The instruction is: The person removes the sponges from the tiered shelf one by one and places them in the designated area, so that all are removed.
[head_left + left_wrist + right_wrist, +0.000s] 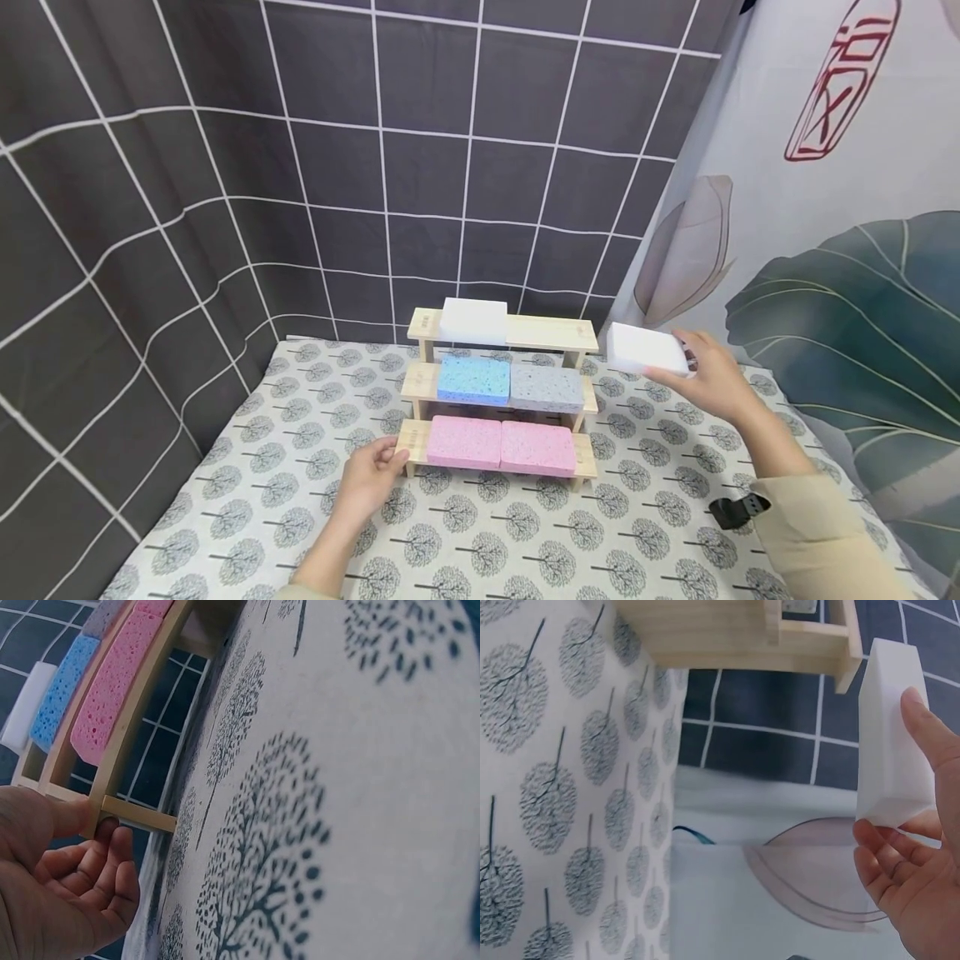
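Dark gridded curtain (427,167) behind the wooden rack (553,332), tree-print cloth (300,492) beneath it, and all eyes went to the white block (647,350)! It hung just off the rack's right end, near the top shelf but apart from it, pinched between the right hand's (711,377) thumb and fingers. At the rack's left end, the left hand (371,475) gripped the tip of the lowest shelf.

That block looked like foam: probably very light, a little springy, hardly slippery, yet likely to dent or crumble under hard fingertips. Best hold? Its opposite edges, on the end away from the rack, squeezed gently.

Now the angles! Right wrist showed the thumb laid along the block and fingers curled at its end; head gave its broad top. Only head caught the whole rack, while left wrist revealed the thumb-and-finger pinch on the shelf and missed the held block entirely.
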Tool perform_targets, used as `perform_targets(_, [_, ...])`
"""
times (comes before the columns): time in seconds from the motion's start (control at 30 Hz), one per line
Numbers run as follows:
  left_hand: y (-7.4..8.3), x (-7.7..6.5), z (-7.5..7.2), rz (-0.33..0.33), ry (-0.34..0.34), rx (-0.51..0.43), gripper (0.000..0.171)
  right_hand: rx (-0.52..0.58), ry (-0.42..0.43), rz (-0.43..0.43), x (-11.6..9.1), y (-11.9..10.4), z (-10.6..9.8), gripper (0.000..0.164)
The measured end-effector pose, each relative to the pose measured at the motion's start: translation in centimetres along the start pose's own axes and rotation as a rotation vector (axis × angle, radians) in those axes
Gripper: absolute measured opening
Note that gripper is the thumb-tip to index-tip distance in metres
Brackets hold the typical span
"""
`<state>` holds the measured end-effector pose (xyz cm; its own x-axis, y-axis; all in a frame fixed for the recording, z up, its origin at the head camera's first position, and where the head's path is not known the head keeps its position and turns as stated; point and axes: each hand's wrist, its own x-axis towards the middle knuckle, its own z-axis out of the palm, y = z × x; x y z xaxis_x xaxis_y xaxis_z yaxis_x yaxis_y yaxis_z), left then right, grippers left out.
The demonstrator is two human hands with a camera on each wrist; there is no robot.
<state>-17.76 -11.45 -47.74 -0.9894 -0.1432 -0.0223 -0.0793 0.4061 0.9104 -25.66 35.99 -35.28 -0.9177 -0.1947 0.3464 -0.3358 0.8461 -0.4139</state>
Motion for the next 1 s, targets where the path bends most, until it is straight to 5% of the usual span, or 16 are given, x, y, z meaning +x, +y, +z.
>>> perform_targets(0.23, [0.1,-0.1,-0.1,-0.008,0.007,0.015,0.039,-0.021,-0.073,0.038,-0.7,1.3,1.0,0.091])
perform_targets(0.5, [0.1,-0.1,0.1,-0.021,0.011,0.006,0.04,-0.01,-0.07,0.007,-1.1,3.3,3.0,0.086])
perform_targets(1.0, [0.3,-0.1,0.1,-0.016,0.005,0.0,0.04,0.002,-0.131,0.099,-1.9,6.1,6.9,0.094])
